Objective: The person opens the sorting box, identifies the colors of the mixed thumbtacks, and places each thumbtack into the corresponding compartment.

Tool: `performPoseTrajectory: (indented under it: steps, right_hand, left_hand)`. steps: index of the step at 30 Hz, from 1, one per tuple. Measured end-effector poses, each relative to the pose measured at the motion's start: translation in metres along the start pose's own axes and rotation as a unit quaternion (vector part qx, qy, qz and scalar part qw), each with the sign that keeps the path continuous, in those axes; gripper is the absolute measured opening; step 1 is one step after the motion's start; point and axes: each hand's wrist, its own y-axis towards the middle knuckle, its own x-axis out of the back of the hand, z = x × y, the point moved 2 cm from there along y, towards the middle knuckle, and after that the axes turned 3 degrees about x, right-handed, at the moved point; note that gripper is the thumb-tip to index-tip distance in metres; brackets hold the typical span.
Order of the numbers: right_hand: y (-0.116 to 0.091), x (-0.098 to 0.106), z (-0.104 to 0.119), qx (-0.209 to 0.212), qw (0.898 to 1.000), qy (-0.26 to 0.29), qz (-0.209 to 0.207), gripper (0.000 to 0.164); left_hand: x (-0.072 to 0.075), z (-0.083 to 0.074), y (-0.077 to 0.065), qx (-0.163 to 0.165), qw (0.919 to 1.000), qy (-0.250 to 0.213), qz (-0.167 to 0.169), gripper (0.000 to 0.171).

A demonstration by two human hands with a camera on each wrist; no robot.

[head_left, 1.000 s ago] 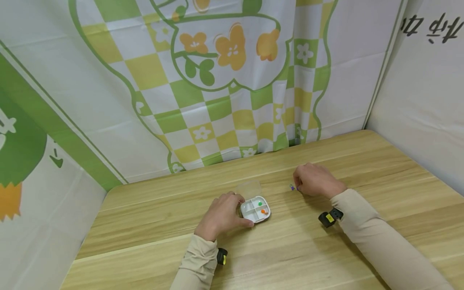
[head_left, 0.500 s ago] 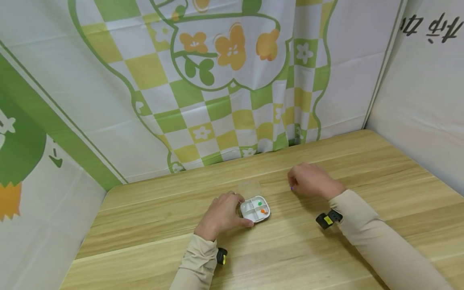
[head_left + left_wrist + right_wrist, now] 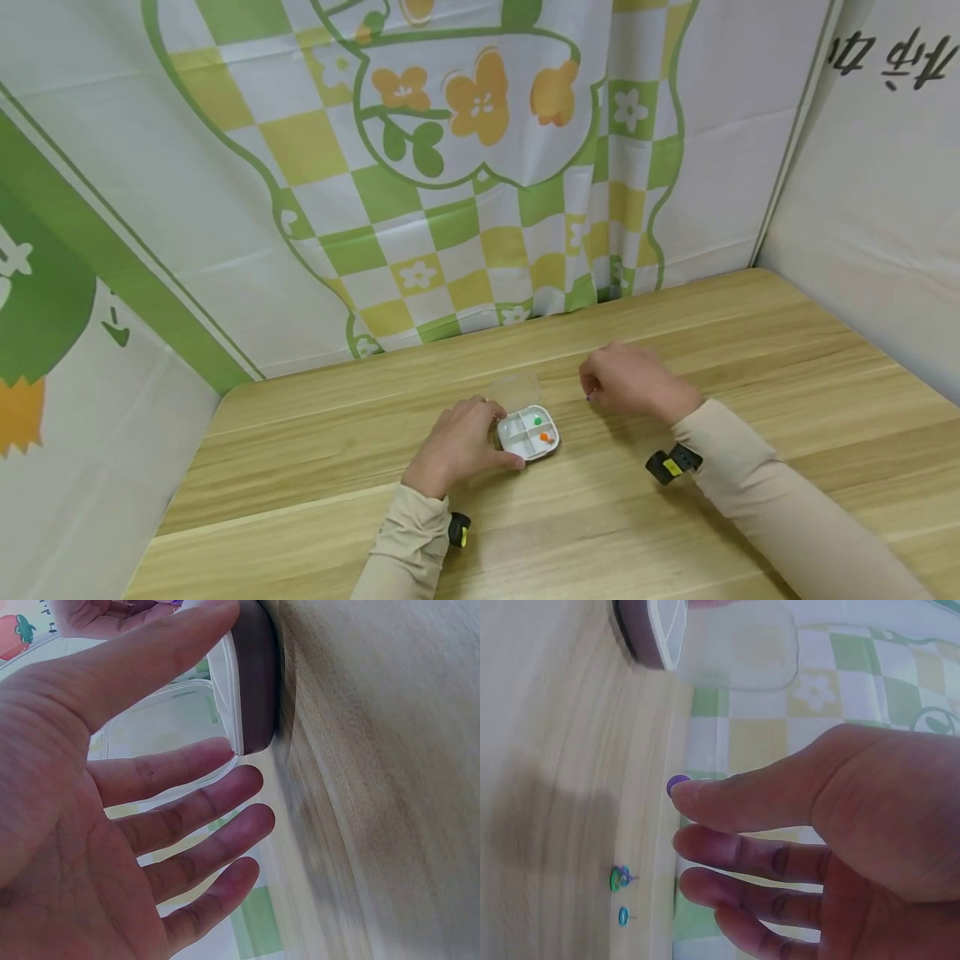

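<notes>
A small four-compartment pill box [image 3: 516, 447] lies on the table, its clear lid [image 3: 516, 387] flipped back. A green piece [image 3: 537, 421] sits in its far right compartment and an orange piece [image 3: 544, 437] in the near right one. My left hand [image 3: 461, 442] holds the box from the left, thumb at the near side and index finger at the far side; the other fingers are extended in the left wrist view. Right of the box, my right hand [image 3: 633, 379] pinches a purple thumbtack [image 3: 676, 782], mostly covered by the thumb.
In the right wrist view, a green thumbtack [image 3: 615, 879], a purple one [image 3: 626, 874] and a blue one [image 3: 623, 916] lie on the wooden table [image 3: 315, 467]. A patterned curtain [image 3: 465, 225] hangs behind the table's far edge.
My right hand has taken hold of the purple thumbtack and moved left, closer to the pill box. The left hand and the box have stayed in place.
</notes>
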Motion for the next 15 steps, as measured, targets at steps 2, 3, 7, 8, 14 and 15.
performPoseTrajectory:
  steps: [2, 3, 7, 8, 14, 15]
  right_hand:
    - [0.001, -0.001, 0.003, 0.004, 1.000, 0.001, -0.001, 0.014]
    - [0.001, -0.001, 0.004, 0.005, 1.000, 0.003, -0.002, 0.014]
    - [0.001, -0.002, 0.010, 0.004, 1.000, 0.007, -0.002, 0.013]
    - [0.001, -0.002, 0.012, 0.005, 1.000, 0.007, -0.002, 0.012]
    - [0.001, -0.003, 0.020, 0.018, 1.000, 0.008, -0.007, 0.011]
    - [0.001, -0.003, 0.021, 0.019, 1.000, 0.009, -0.007, 0.011]
  left_hand:
    - [0.000, 0.000, 0.000, 0.001, 1.0000, 0.000, 0.000, 0.065]
    - [0.000, 0.000, 0.000, 0.001, 1.0000, 0.000, 0.000, 0.065]
    - [0.001, -0.001, -0.001, 0.002, 1.0000, 0.000, 0.000, 0.065]
    - [0.001, -0.001, -0.001, 0.001, 1.0000, 0.000, -0.001, 0.065]
    - [0.001, -0.001, -0.001, -0.004, 1.0000, 0.000, -0.003, 0.065]
    - [0.001, -0.001, -0.001, -0.004, 1.0000, 0.000, -0.002, 0.065]
